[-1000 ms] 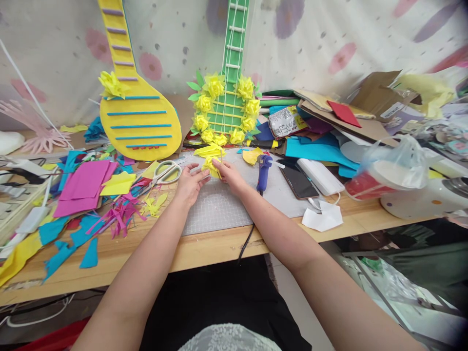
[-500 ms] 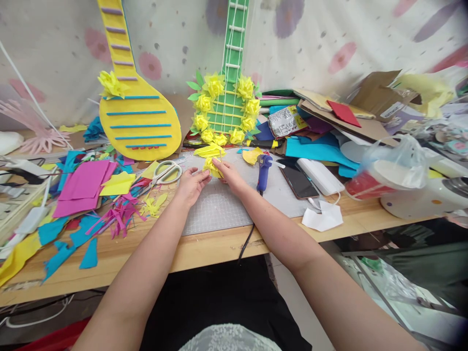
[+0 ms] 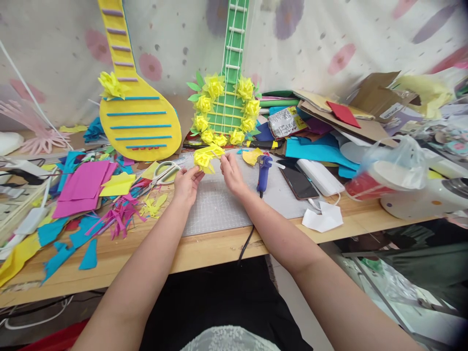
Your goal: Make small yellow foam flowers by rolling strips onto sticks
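A ruffled yellow paper flower (image 3: pixel 204 161) is pinched at its lower left edge by my left hand (image 3: pixel 187 184). My right hand (image 3: pixel 231 173) is closed just right of the flower, its fingertips on a thin pale stick (image 3: pixel 216 153) that reaches toward the petals. Whether the stick touches the flower is hard to make out. Both hands are above a grey cutting mat (image 3: pixel 215 209). Behind them leans a green paper instrument (image 3: pixel 228 105) ringed with similar yellow flowers. A blue glue gun (image 3: pixel 263 174) stands to the right of my right hand.
White-handled scissors (image 3: pixel 164 174) and magenta paper sheets (image 3: pixel 86 187) lie to the left among scraps. A yellow instrument shape (image 3: pixel 141 124) leans behind. At right are a phone (image 3: pixel 298 179), a white power bank (image 3: pixel 320 176) and a bagged red cup (image 3: pixel 380 180).
My hands have moved apart. The flower has turned and shows more of its petals, held now at its left by my left hand, while my right hand has drawn back slightly to the right.
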### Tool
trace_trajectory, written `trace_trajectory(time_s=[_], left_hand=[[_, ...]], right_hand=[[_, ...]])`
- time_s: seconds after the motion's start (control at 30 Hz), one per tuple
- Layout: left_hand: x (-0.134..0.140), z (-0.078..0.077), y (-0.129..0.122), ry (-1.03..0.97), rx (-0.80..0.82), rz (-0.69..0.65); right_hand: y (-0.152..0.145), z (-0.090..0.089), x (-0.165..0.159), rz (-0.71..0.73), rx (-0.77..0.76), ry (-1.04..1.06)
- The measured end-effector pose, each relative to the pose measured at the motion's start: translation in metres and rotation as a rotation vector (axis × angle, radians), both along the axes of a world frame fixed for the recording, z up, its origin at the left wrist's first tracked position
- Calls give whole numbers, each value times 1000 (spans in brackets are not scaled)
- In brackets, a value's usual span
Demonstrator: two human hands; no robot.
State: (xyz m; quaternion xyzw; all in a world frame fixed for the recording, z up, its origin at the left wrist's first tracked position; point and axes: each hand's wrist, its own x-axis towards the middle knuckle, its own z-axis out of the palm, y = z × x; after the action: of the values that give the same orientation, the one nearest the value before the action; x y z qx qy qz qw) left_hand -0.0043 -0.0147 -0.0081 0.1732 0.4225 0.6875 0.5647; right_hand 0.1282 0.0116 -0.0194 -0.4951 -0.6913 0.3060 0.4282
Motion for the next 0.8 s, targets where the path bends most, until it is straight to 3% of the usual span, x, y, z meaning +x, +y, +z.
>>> trace_trajectory(time_s=[0.1, 0.4, 0.53, 0.8], left_hand=[[0, -2, 1, -28, 27, 12], [0, -4, 5, -27, 4, 117], [1, -4, 4, -13, 18, 88], [3, -3, 1, -23, 104, -62]], right_hand=[[-6, 1, -4, -58, 3, 68], [-10, 1, -7, 27, 89, 41], [-10, -1, -12, 75, 96, 43], [-1, -10, -12, 36, -41, 128]])
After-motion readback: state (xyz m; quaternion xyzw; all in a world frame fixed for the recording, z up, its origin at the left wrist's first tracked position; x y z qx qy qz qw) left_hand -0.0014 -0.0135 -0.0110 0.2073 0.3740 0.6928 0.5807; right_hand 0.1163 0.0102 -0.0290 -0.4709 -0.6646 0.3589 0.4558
